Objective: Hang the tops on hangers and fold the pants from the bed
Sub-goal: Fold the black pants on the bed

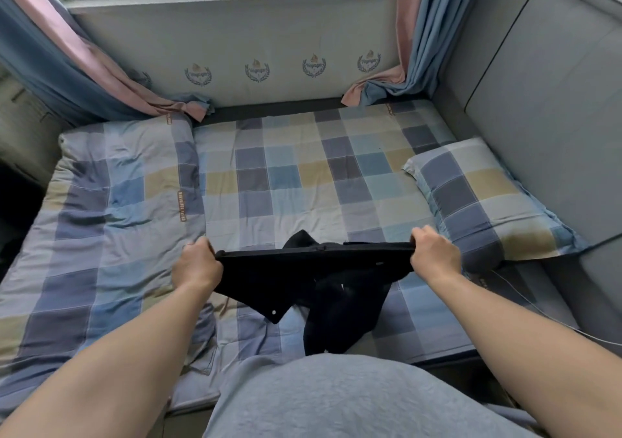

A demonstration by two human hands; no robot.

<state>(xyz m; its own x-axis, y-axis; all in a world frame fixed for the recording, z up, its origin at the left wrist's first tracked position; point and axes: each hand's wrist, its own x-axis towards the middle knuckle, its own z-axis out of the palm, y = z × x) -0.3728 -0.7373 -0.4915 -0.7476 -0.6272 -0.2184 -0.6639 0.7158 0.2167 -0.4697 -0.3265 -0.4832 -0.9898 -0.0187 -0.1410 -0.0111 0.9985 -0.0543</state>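
A pair of black pants [303, 279] hangs stretched between my two hands above the near part of the bed [303, 175]. My left hand [197, 264] grips the left end of the waistband and my right hand [434, 252] grips the right end. The waistband is pulled taut and level. Below it the legs droop in loose folds toward my body, and a flap with a small white button hangs at the lower left. No hangers or tops show in this view.
The bed has a blue, grey and tan checked sheet. A folded checked quilt [111, 209] lies on the left and a matching pillow [484, 198] on the right. Curtains [414, 34] hang at both far corners below a window; a grey padded wall [538, 101] runs along the right.
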